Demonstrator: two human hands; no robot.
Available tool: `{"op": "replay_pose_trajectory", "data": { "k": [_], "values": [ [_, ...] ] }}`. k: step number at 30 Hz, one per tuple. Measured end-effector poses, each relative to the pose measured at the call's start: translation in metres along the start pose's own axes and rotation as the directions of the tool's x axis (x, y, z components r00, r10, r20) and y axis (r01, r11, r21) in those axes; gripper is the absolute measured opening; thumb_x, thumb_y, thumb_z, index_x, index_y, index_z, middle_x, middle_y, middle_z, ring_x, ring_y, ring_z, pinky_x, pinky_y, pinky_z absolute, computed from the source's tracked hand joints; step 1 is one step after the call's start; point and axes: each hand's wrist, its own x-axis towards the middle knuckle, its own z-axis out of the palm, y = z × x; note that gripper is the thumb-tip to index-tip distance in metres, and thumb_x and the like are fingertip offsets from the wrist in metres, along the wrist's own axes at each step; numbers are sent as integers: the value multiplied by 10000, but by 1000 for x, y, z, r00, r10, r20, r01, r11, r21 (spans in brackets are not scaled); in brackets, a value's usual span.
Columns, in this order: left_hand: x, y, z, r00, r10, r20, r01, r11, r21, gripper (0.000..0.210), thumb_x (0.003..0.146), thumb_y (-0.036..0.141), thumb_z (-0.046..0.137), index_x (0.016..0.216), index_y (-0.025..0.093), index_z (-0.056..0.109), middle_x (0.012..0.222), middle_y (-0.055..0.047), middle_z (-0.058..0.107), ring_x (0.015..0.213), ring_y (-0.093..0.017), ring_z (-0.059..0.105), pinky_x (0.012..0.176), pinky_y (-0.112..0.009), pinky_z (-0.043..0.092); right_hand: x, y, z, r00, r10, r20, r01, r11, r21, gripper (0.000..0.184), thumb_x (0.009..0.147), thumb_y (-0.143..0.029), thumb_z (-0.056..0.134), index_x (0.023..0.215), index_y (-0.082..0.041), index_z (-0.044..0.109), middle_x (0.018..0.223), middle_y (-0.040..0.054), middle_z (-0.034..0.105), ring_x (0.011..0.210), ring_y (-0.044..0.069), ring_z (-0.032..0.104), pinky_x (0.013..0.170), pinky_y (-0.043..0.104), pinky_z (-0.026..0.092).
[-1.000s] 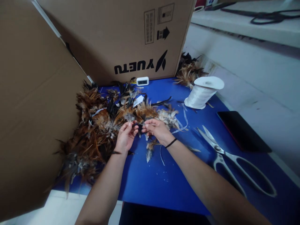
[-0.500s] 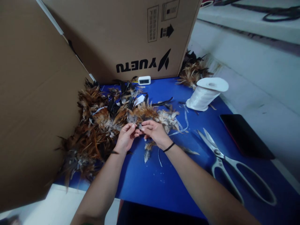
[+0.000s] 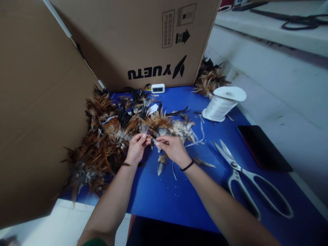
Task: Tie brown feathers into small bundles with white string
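Note:
My left hand [image 3: 135, 148] pinches the end of a small brown-and-grey feather [image 3: 153, 139] between thumb and forefinger. On the feather's other side the fingertips of my right hand [image 3: 175, 148] are closed on its fluffy end; a black band is round that wrist. Just beyond both hands lies a strip of brown and pale feathers [image 3: 179, 128], with a thin clear ribbon [image 3: 202, 130] trailing from its right. A loose feather [image 3: 161, 164] rests on the blue table below my right hand.
A large heap of brown feathers [image 3: 102, 147] spreads to the left beside a cardboard box [image 3: 115, 37]. To the right are a white ribbon spool [image 3: 221, 109], metal scissors [image 3: 235, 165] and a dark phone [image 3: 263, 147]. A small white digital display [image 3: 158, 88] stands at the back.
My hands have moved slightly apart, the right one shifting a little to the right, so that the feather between them shows more. The view has shifted slightly.

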Motion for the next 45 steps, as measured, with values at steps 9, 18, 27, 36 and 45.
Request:
{"op": "replay_pose_trajectory", "data": {
  "k": [9,18,27,36,45],
  "values": [
    [0,-2,1,991,119,-54,-114,989,95,314,577,326,794,747,123,626,665,13,608,522,-74,586,490,-186,489,-13,1,-6,973,231,-21,-210,916,342,197,669,-352,652,713,-161,633,591,-26,566,468,78,438,442,217,347],
    [-11,-3,13,963,268,-16,-259,943,208,259,659,347,734,767,146,611,696,13,604,427,-38,477,365,-159,360,-20,-11,-8,969,245,6,-200,775,599,233,683,-355,672,644,-167,540,537,-47,534,444,57,436,427,195,330],
    [-26,-8,25,988,71,135,-97,974,203,240,674,343,729,729,142,609,576,24,578,438,-59,478,385,-166,359,-22,-19,0,948,307,-79,-176,717,674,205,646,-293,702,700,-153,562,657,31,668,546,130,619,428,206,449],
    [-25,-13,22,970,114,214,-173,944,282,211,728,348,687,737,145,629,521,27,556,452,-70,480,422,-175,378,-22,-18,0,942,298,-151,-139,761,633,157,636,-259,698,669,-144,596,609,8,646,501,95,551,409,191,390],
    [-26,-14,22,962,179,207,-242,908,341,201,729,356,682,752,158,653,510,28,561,447,-84,494,431,-191,388,-21,-14,3,933,310,-180,-151,795,588,146,624,-268,679,655,-149,601,635,33,664,485,104,532,416,218,379]
  ]
}}
